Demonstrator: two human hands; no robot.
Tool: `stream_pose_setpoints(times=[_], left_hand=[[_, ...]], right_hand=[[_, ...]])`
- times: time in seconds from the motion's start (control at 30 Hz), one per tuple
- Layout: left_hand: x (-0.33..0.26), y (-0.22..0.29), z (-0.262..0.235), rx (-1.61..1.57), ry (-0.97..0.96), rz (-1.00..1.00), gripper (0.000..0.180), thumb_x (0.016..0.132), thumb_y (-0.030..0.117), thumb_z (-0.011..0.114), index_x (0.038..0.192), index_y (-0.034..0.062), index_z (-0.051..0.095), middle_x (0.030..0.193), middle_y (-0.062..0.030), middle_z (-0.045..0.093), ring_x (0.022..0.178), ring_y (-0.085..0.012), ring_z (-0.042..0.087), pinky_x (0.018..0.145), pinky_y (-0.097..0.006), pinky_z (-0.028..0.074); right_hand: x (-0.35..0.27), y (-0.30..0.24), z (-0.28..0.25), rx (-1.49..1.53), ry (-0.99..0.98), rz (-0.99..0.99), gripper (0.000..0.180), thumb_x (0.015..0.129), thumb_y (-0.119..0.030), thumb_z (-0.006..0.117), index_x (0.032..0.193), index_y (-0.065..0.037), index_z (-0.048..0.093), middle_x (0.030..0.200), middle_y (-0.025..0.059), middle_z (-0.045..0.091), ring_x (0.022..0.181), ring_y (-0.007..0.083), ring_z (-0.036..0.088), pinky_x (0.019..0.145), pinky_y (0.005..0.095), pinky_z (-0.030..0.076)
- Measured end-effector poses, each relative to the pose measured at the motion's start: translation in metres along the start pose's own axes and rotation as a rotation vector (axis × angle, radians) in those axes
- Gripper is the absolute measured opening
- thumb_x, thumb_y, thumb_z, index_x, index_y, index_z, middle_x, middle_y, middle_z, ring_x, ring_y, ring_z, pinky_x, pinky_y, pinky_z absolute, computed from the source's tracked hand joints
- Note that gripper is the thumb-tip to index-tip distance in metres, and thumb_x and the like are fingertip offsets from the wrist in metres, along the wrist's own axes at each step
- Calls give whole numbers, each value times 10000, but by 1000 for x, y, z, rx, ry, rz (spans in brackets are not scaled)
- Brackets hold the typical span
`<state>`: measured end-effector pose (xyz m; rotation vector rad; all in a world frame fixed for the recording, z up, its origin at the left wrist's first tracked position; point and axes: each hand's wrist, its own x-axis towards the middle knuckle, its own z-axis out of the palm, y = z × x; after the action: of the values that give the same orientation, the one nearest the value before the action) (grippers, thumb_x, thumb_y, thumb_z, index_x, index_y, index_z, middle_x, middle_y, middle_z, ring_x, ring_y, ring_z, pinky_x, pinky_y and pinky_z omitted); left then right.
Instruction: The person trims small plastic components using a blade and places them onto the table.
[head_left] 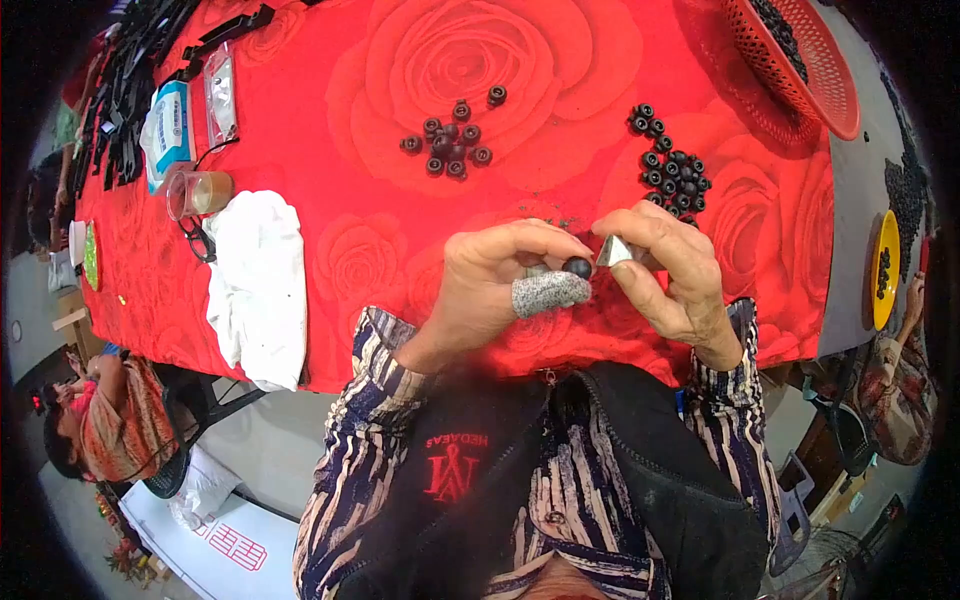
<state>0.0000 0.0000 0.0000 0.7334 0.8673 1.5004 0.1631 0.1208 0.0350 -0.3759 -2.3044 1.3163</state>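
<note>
My left hand [470, 272], its thumb in a speckled grey sleeve [550, 292], pinches a small round black part [577, 267] between thumb and fingers. Close beside it, my right hand [685, 275] grips a small shiny metal blade [614, 251], its tip turned toward the black part. Whether blade and part touch is too small to tell. Beyond my hands, a cluster of similar black parts [441, 146] lies on the red rose-patterned tablecloth [350, 100]. A second group of black parts [680, 175] sits just past my right hand. Small dark scraps are scattered between the two groups.
A red plastic basket [845, 95] holding black pieces stands at the far right; a yellow plate [886, 250] is lower right. To the left are a white cloth [258, 290], glasses, a plastic cup [205, 193], a wipes pack [172, 130] and black strips [125, 125]. People sit on both sides.
</note>
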Motion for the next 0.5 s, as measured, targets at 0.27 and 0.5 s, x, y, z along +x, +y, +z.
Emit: stream_pose_setpoints(times=[0.27, 0.5], left_hand=[[1, -3, -1, 64, 17, 33, 279, 720, -67, 705, 987, -29, 634, 939, -74, 609, 834, -101, 552, 717, -224, 454], [2, -3, -2, 76, 7, 26, 275, 723, -64, 705, 986, -27, 633, 952, -79, 612, 851, -105, 556, 730, -226, 458]], right_hand=[[2, 3, 5, -61, 34, -55, 282, 716, 33, 623, 991, 29, 563, 724, 122, 541, 604, 237, 534, 532, 317, 421], [1, 4, 6, -85, 5, -27, 275, 713, 33, 625, 981, 26, 566, 717, 120, 537, 593, 234, 533, 525, 315, 419]])
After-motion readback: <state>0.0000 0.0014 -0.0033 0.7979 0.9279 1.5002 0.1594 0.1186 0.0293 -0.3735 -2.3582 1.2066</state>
